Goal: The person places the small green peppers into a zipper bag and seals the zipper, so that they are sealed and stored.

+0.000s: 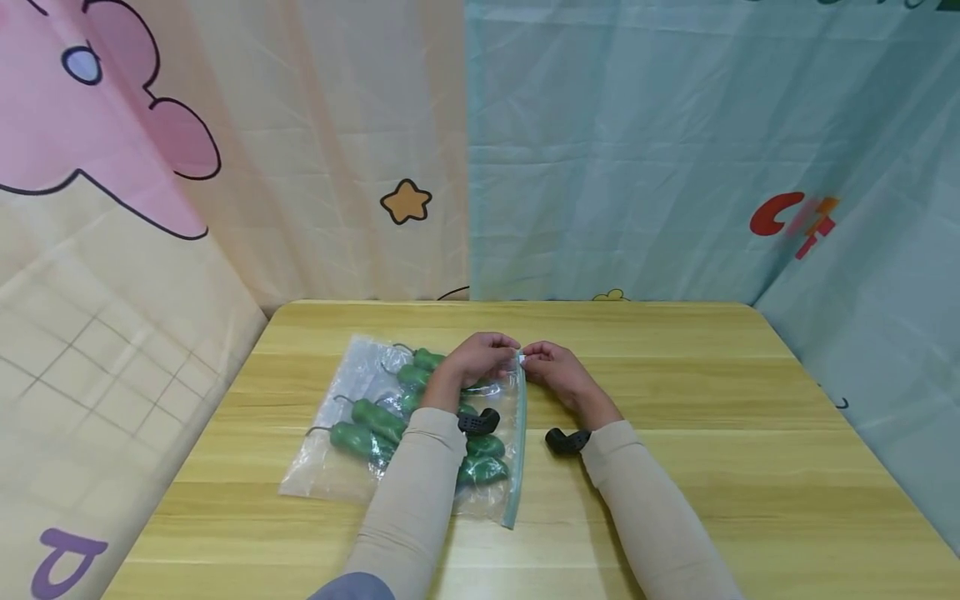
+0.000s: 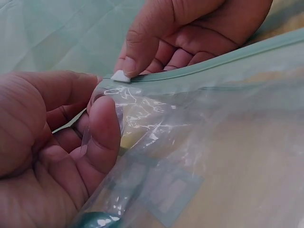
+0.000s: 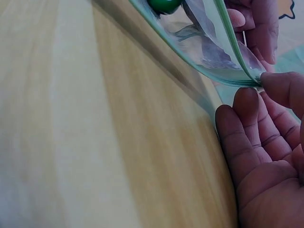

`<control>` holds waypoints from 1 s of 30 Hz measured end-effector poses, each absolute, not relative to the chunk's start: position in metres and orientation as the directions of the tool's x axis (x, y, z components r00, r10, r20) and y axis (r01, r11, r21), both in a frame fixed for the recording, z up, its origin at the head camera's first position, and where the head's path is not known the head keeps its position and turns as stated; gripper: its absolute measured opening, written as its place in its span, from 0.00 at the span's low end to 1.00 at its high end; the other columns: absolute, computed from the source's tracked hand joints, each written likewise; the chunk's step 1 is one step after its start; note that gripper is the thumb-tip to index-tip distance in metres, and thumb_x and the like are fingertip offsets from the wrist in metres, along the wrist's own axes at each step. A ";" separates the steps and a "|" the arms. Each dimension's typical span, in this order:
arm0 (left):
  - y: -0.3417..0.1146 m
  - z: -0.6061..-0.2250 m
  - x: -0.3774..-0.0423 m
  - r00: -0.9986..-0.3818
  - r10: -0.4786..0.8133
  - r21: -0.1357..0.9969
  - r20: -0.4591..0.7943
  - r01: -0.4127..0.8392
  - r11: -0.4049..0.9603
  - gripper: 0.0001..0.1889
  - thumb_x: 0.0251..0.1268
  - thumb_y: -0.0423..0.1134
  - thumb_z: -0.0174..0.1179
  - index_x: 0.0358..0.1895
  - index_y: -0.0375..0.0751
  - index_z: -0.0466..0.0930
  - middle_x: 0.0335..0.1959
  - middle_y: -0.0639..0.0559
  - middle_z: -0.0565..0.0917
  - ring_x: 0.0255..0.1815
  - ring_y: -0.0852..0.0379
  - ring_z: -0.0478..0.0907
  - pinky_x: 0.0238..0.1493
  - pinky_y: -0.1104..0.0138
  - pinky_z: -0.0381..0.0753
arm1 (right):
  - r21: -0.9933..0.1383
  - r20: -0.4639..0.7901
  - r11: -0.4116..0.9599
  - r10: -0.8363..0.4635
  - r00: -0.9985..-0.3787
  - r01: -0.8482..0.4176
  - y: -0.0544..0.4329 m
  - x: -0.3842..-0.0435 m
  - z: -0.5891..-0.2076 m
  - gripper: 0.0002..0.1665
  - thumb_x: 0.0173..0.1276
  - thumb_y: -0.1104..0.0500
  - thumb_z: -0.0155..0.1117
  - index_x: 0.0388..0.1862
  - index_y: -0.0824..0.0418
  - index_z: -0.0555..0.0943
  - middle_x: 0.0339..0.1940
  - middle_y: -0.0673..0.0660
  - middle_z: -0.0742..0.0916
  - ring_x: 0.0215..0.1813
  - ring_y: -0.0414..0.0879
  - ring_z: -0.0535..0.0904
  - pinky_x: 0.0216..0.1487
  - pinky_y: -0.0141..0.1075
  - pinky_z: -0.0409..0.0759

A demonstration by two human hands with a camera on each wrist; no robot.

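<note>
A clear slider zip bag (image 1: pixel 341 375) lies on the table with several green peppers (image 1: pixel 367 417) inside, their stems toward the left. Its pale green zip strip (image 1: pixel 514 475) runs along the right side. At the far end of that strip, my left hand (image 1: pixel 483 357) pinches the bag's corner between thumb and fingers. My right hand (image 1: pixel 558 372) meets it there, pinching the small white slider (image 2: pixel 121 76) with thumb and fingers. In the right wrist view the bag's mouth (image 3: pixel 228 33) gapes between its two zip edges, and one pepper (image 3: pixel 165 4) shows inside.
The wooden table (image 1: pixel 712 500) stretches out on both sides of the arms. Printed curtains (image 1: pixel 600 167) hang behind it and at its sides. A black wrist device (image 1: pixel 478 421) sits on the left wrist, and another black device (image 1: pixel 567 442) on the right.
</note>
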State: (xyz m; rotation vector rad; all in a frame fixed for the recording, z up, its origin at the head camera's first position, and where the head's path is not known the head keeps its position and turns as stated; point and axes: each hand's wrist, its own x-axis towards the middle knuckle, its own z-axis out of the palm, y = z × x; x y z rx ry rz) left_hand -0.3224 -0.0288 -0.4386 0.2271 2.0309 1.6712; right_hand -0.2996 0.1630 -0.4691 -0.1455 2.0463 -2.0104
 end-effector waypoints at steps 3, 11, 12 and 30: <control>-0.028 -0.440 -0.323 -0.872 0.414 0.953 -0.260 -0.163 0.255 0.11 0.75 0.36 0.53 0.53 0.35 0.79 0.38 0.45 0.79 0.31 0.55 0.77 0.32 0.69 0.79 | -0.992 -0.127 0.034 -0.248 -0.960 0.122 0.163 -0.299 -0.468 0.15 0.72 0.66 0.58 0.54 0.72 0.74 0.47 0.60 0.82 0.48 0.47 0.80 0.54 0.38 0.80; -0.026 -0.443 -0.323 -0.880 0.408 0.952 -0.243 -0.137 0.272 0.08 0.74 0.35 0.55 0.49 0.35 0.79 0.36 0.45 0.79 0.29 0.55 0.76 0.30 0.68 0.78 | -0.993 -0.117 0.029 -0.252 -0.961 0.113 0.162 -0.299 -0.469 0.12 0.73 0.65 0.59 0.50 0.72 0.76 0.46 0.59 0.83 0.47 0.47 0.81 0.53 0.37 0.81; -0.025 -0.444 -0.323 -0.880 0.410 0.952 -0.240 -0.132 0.275 0.08 0.73 0.35 0.56 0.48 0.36 0.79 0.36 0.45 0.79 0.29 0.55 0.76 0.30 0.68 0.78 | -0.993 -0.115 0.032 -0.252 -0.961 0.110 0.162 -0.299 -0.469 0.11 0.73 0.65 0.59 0.49 0.72 0.76 0.45 0.59 0.83 0.47 0.46 0.81 0.52 0.37 0.81; -0.024 -0.445 -0.321 -0.894 0.404 0.957 -0.196 -0.083 0.279 0.07 0.74 0.33 0.55 0.44 0.34 0.80 0.34 0.47 0.79 0.28 0.56 0.75 0.29 0.69 0.77 | -0.996 -0.091 0.041 -0.253 -0.963 0.083 0.161 -0.302 -0.475 0.06 0.73 0.65 0.58 0.42 0.70 0.77 0.43 0.58 0.82 0.45 0.46 0.80 0.50 0.35 0.81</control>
